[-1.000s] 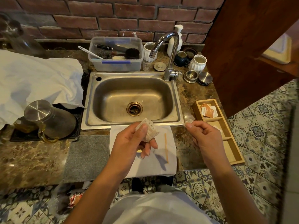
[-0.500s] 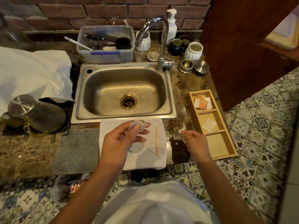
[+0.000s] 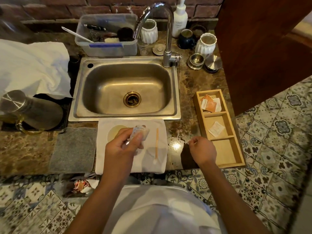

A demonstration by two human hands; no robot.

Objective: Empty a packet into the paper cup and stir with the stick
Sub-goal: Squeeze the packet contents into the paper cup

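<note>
My left hand (image 3: 124,146) pinches the packet (image 3: 139,132) between thumb and fingers at centre frame, tipped over the cup (image 3: 114,133), whose pale rim shows just left of the packet. The cup stands on a white cloth (image 3: 152,162) below the sink (image 3: 126,88). The stick (image 3: 156,143) lies on that cloth, just right of the packet, lengthwise up the frame and untouched. My right hand (image 3: 202,149) sits right of centre over the dark counter (image 3: 185,102), fingers curled and pinching a small torn scrap (image 3: 186,142) of wrapper at their tips. Beside it, at right, a wooden tray (image 3: 234,137) holds more packets in its upper two compartments.
</note>
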